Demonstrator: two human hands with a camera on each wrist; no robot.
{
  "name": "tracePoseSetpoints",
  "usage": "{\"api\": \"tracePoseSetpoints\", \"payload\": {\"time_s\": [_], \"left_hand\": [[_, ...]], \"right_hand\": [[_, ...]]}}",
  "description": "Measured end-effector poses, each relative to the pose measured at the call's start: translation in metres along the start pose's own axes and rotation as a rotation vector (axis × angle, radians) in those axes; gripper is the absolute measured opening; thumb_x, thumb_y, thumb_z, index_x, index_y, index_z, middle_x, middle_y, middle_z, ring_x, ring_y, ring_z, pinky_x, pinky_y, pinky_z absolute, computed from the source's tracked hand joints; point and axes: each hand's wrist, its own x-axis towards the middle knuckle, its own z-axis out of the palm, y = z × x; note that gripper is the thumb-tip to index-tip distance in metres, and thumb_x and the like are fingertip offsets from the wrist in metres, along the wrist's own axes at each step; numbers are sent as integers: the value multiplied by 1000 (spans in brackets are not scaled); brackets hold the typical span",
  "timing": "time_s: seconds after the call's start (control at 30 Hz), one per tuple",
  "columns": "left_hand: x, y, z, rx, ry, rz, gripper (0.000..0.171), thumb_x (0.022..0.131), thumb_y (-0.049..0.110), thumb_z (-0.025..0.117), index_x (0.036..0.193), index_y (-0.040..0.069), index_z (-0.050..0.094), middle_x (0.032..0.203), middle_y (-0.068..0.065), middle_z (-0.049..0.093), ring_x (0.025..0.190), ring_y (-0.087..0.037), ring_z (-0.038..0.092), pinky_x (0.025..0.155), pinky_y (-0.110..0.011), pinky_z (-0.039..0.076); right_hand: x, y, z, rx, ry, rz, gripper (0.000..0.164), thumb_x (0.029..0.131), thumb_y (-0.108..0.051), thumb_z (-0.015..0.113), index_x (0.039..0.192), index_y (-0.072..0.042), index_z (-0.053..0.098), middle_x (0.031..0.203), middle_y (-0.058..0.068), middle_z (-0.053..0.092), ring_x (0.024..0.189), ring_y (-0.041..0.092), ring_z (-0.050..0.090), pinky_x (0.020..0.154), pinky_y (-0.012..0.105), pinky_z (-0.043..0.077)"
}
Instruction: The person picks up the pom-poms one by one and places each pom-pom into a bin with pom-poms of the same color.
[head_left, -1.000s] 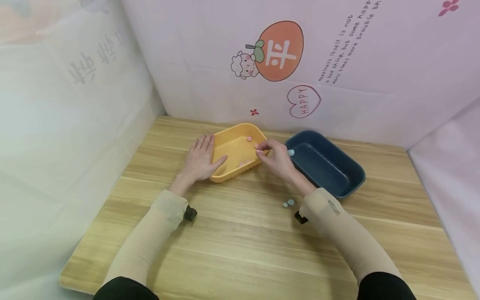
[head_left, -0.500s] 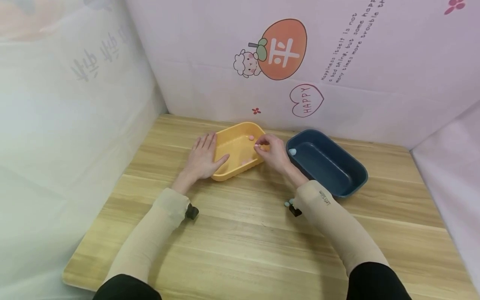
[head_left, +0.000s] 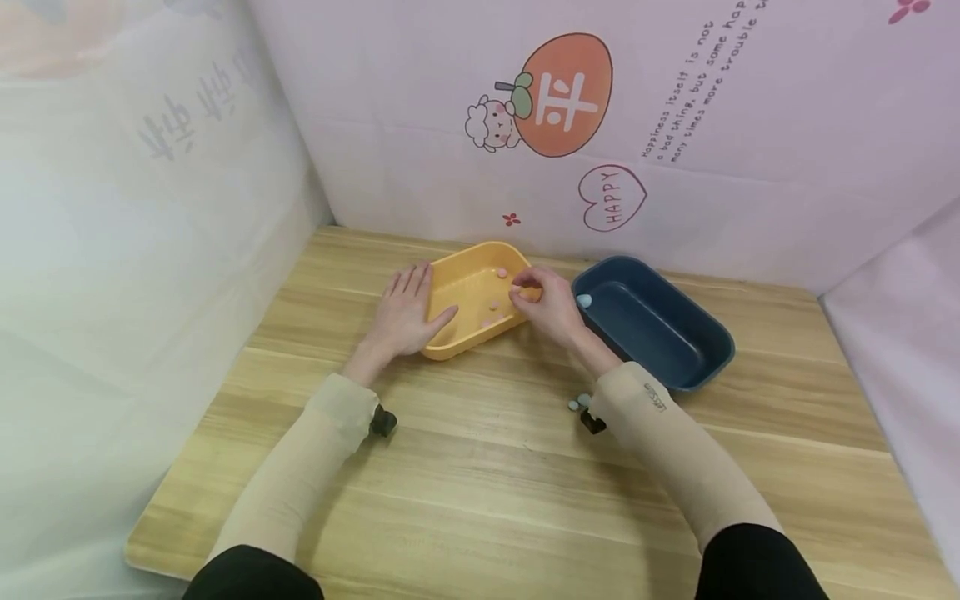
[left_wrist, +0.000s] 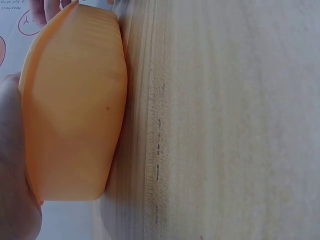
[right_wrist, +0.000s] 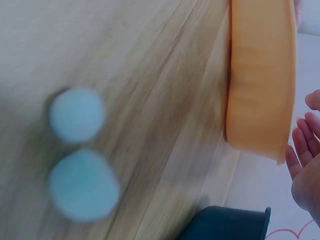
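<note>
My left hand lies against the left end of the yellow bin, fingers straight along its side and thumb over the near rim. Several small pink balls lie inside the bin. My right hand hovers over its right end, thumb and forefinger bent and slightly apart. A pink ball shows at those fingertips; whether it is held I cannot tell. In the right wrist view, the fingers are loosely bent beside the bin's corner, and no ball shows there.
To the right stands a dark blue bin with a light blue ball at its left end. Two more light blue balls lie on the wooden table by the right forearm. A printed cloth rises behind the bins.
A small ball now shows on the yellow bin's floor, left of the right fingertips. The right hand has shifted slightly; the left hand stays put.
</note>
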Motion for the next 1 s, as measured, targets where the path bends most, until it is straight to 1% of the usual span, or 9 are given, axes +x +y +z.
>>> {"api": "tracePoseSetpoints", "payload": {"time_s": [0.2,0.23,0.37,0.43,0.47,0.53,0.73,0.87,1.0], "left_hand": [[0,0,-1,1,-7,-1,99,111,69,33,175,-3,10,184,-22,16,172,-44,17,143,-59,12],[0,0,-2,0,-9,-2,99,111,69,33,175,-3,10,185,-22,16,172,-43,17,143,-58,12],[0,1,-2,-7,-10,-4,100,110,70,33,175,-2,10,185,-22,15,172,-43,16,143,-58,11],[0,1,-2,-7,-14,-4,100,110,70,32,175,-3,9,185,-22,15,172,-43,16,143,-58,11],[0,1,-2,-5,-13,-3,100,110,70,33,175,-3,9,185,-22,15,172,-43,16,143,-59,11],[1,2,-2,-5,-15,-4,100,110,70,33,175,-3,9,185,-22,15,172,-43,16,143,-58,11],[2,4,-4,-6,-7,-3,100,110,69,34,175,-3,10,185,-22,15,172,-43,15,143,-59,10],[1,4,-3,3,1,-8,101,110,71,33,175,-3,11,185,-22,16,172,-42,17,143,-58,12],[-1,5,-2,5,-7,-12,101,110,71,32,175,-2,9,185,-22,14,172,-43,17,143,-58,12]], "right_hand": [[-19,2,-16,-18,42,-73,26,98,-9,81,118,5,76,123,24,76,122,41,71,112,55,57],[-23,3,-19,-26,46,-82,27,98,-10,82,119,5,76,123,23,76,121,40,71,108,55,58],[-40,5,-35,-49,29,-104,33,96,-8,84,125,5,75,127,22,74,123,40,67,107,57,55],[-50,7,-45,-61,16,-105,35,97,-6,82,129,4,74,131,23,72,126,41,65,109,58,53],[-56,8,-51,-68,10,-109,36,97,-6,82,131,4,73,133,23,71,129,42,63,114,60,51],[-65,12,-61,-92,3,-115,39,99,-7,80,136,3,71,139,23,69,134,42,61,117,62,49],[-89,34,-93,-228,-56,-112,61,105,-19,75,158,1,54,165,25,52,156,47,43,128,70,36],[-100,54,-114,-324,-83,-95,73,108,-30,70,167,2,41,174,27,40,162,52,34,130,73,31],[-109,78,-138,-421,-89,-38,84,110,-43,64,172,1,29,178,30,30,164,53,28,133,72,26]]}}
